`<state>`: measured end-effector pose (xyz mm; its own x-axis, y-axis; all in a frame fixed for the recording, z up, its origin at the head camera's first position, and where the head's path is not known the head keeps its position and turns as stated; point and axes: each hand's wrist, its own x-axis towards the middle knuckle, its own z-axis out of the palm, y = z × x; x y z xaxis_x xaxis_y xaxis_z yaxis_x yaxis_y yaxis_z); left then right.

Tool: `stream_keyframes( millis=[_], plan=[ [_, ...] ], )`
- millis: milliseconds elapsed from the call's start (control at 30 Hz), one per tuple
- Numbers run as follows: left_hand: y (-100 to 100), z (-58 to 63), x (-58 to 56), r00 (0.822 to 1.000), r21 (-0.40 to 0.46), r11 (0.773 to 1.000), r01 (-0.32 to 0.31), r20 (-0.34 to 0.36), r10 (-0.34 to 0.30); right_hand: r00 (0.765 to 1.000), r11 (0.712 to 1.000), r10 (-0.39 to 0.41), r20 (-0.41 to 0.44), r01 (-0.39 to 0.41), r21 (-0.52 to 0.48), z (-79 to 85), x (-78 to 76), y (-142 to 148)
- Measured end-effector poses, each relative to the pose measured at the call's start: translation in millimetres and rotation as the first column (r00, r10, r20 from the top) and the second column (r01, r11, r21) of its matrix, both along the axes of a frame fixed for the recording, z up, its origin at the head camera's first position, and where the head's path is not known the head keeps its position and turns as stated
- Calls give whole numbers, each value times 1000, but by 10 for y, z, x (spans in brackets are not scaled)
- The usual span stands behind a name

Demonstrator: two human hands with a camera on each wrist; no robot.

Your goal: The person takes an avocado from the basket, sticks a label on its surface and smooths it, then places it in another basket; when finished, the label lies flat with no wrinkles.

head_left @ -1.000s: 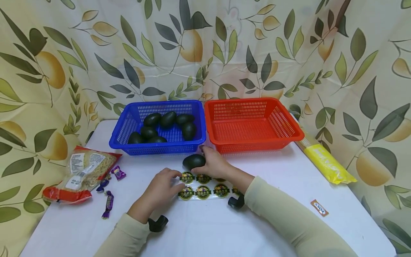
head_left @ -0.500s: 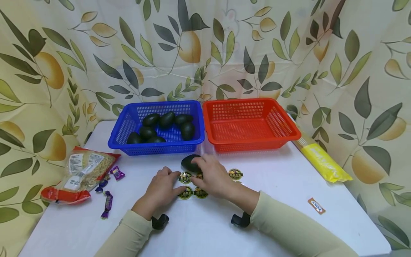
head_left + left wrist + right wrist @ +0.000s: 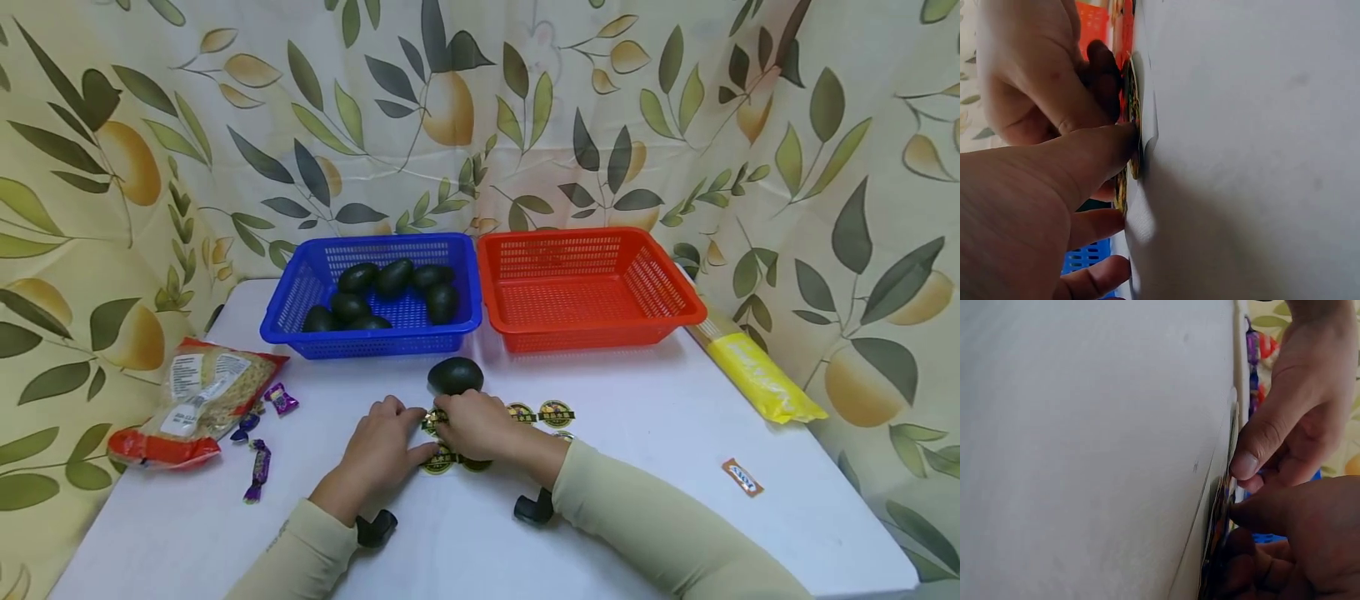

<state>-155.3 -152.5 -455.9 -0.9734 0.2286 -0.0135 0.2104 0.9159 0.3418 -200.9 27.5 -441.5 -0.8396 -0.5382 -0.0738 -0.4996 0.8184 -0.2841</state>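
In the head view, a clear sheet of round black-and-gold stickers (image 3: 555,413) lies on the white table, partly covered by both hands. My left hand (image 3: 381,446) presses its left end, with the thumb (image 3: 1119,134) on the sheet in the left wrist view. Over the sheet's middle, my right hand (image 3: 480,425) has its curled fingertips at an upper-left sticker (image 3: 431,422); whether they pinch it I cannot tell. Just beyond that hand sits a dark green avocado (image 3: 455,377), touched by neither hand in the right wrist view.
A blue basket (image 3: 375,342) holding several avocados stands behind, beside a red basket (image 3: 600,337). On the left lie a grain bag (image 3: 198,392) and purple wrapped candies (image 3: 258,471). A yellow noodle pack (image 3: 761,375) and a small brown packet (image 3: 742,477) lie right.
My right hand has let go of the avocado, leaving it on the table, and has come nearer to me, down onto the stickers. My left hand stays at the sheet's left end.
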Motion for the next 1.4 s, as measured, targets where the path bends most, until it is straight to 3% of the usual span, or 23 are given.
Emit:
stream_keyframes(
  millis=[167,400,667,800,900,967,1100,1200,1400],
  plan=[
    [6,-24,15,1000,-6,1000,-11,-7,11,999,999,-28,-22,28,-34,13,7,-15],
    [-5,-11,21,1000,3,1000,-12,-15,12,991,1000,-12,-131,9,-30,49,25,-5],
    [2,-3,2,1000,6,1000,-17,1,17,982,987,14,-187,-44,-156,150,84,113],
    [12,32,15,999,29,999,-32,27,32,990,964,8,-140,-44,-260,216,82,171],
    [30,74,14,997,151,986,-71,38,66,999,932,8,-47,-24,-363,255,50,229],
    [64,112,-5,994,282,953,-111,30,107,1000,907,6,16,2,-422,276,18,279],
    [137,189,-72,979,529,828,-188,29,204,996,872,1,85,41,-488,335,-47,348],
    [184,240,-139,965,626,742,-239,65,256,992,848,-1,123,66,-526,394,-86,387],
    [286,302,-291,937,719,617,-320,143,320,971,778,-88,220,205,-594,389,-183,489]
  ],
)
